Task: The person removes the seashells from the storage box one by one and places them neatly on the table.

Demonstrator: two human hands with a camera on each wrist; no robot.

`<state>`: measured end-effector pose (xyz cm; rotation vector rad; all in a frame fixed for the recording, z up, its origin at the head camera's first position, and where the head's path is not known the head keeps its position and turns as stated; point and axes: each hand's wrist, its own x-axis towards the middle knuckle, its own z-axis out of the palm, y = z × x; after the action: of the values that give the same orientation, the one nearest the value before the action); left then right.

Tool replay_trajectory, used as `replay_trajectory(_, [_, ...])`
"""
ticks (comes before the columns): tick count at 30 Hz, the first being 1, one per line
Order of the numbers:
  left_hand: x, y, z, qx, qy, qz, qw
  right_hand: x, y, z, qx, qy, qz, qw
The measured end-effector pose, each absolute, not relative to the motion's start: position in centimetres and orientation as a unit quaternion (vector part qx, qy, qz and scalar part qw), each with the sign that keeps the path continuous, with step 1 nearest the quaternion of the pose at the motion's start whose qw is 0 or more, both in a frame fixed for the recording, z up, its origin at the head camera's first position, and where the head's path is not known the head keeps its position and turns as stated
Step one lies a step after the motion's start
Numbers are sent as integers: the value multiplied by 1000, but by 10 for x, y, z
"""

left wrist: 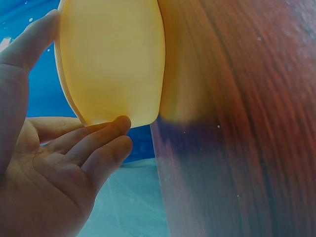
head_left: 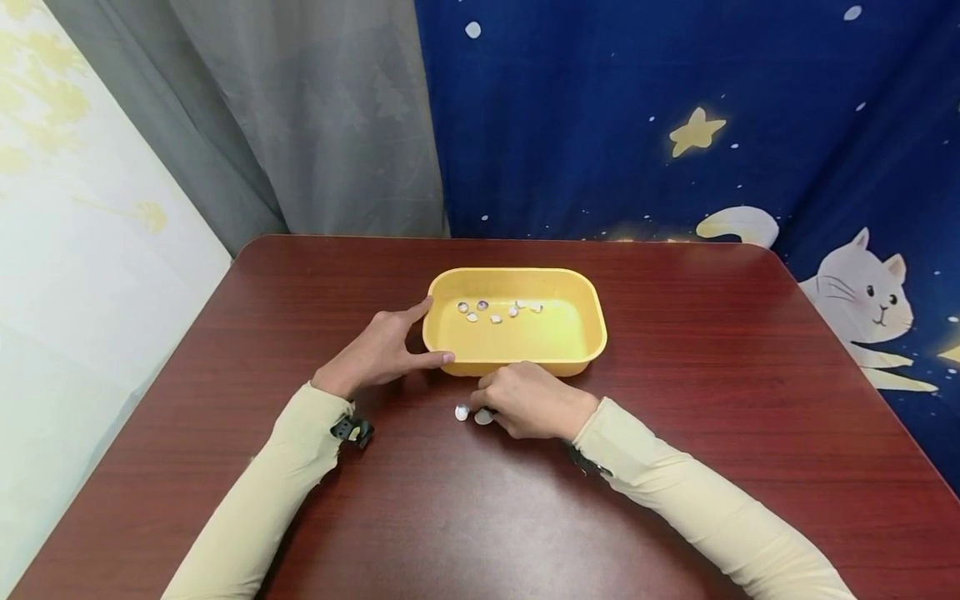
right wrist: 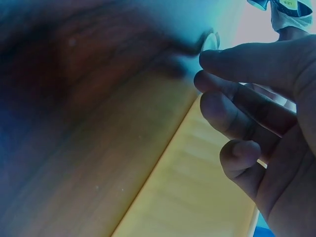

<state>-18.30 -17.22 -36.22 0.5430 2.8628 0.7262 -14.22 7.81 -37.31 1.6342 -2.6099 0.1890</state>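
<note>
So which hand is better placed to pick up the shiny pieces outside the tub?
Probably the right hand: it is down beside those shiny pieces, while the left hand touches one end of the yellow tub.

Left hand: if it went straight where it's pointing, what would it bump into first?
The yellow tub. The left hand points at the tub's end and looks to be touching it already, though how firmly is unclear.

Barrier beyond right fingers (right wrist: 217, 111): tub wall (right wrist: 192, 182)
</note>
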Motion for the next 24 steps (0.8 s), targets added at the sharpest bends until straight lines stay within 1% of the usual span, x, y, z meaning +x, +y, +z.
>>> replay_trajectory(7, [-183, -172, -362, 181, 952, 238, 66, -142, 81, -368, 531, -844, 63, 39])
replay_trajectory(24, [-183, -172, -362, 175, 952, 239, 74, -144, 99, -343, 530, -843, 78, 38])
